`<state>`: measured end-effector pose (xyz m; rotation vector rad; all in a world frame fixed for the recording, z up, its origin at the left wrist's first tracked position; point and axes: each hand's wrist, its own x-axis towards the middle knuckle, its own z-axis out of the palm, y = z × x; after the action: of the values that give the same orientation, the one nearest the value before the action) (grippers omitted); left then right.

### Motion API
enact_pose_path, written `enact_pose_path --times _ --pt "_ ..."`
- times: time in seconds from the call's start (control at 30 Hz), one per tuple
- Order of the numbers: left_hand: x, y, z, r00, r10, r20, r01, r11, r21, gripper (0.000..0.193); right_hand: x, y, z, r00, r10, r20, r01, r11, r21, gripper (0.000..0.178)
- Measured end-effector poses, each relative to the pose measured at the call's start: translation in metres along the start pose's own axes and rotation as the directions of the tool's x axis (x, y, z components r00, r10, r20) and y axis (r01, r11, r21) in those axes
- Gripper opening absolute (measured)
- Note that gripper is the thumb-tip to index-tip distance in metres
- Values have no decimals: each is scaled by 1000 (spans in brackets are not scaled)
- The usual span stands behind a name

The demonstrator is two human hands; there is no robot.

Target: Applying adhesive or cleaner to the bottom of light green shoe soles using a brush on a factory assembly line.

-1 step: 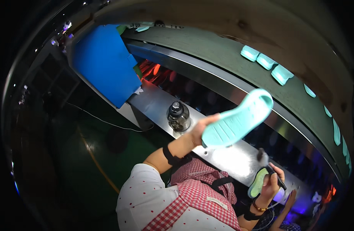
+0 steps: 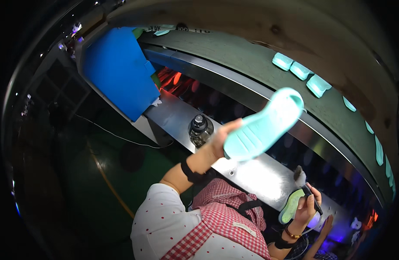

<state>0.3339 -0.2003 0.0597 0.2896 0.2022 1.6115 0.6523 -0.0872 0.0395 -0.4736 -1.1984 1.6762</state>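
My left hand (image 2: 225, 136) grips a mint-green shoe sole (image 2: 264, 125) by its near end, holding it raised over the metal bench. The face turned up has a raised rim, and several cross grooves show near my fingers. At the lower right, my right hand (image 2: 308, 208) is closed around the dark handle of a brush (image 2: 299, 177) with pale bristles. Right beside that hand is a yellow-green, sole-shaped piece with a teal rim (image 2: 289, 209); whether it rests on the bench or touches the fingers, I cannot tell.
A dark-lidded clear bottle (image 2: 200, 130) stands on the metal bench (image 2: 260, 182) beside my left wrist. Beyond runs a green conveyor belt (image 2: 234, 63) carrying several mint soles (image 2: 318, 85). A blue panel (image 2: 117, 73) rises at the left. Another person's hand (image 2: 327, 225) is at the lower right.
My left hand has shifted slightly up and to the left with the sole. The brush head has moved slightly to the right; the yellow-green piece has stayed in place.
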Motion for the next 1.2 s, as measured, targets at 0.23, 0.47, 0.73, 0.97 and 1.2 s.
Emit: enact_pose_path --times 0.23,0.47,0.73,0.97,1.2 --pt "53 195 -4 712 694 107 -685 720 -112 70 8 13 1 993 107 38 -105 993 -52 25" --pt "152 195 20 780 616 -109 -401 626 669 70 0 22 7 989 139 -50 -141 990 -28 24" --pt "244 115 54 964 157 216 10 -830 557 59 -14 19 8 986 143 -82 -147 988 -49 28" --pt "214 100 56 970 183 160 134 -951 280 41 -24 12 -5 986 79 -150 -83 996 -16 21" --pt "94 52 1 327 849 414 -526 -200 826 13 -11 11 -8 983 99 -152 -89 994 70 18"
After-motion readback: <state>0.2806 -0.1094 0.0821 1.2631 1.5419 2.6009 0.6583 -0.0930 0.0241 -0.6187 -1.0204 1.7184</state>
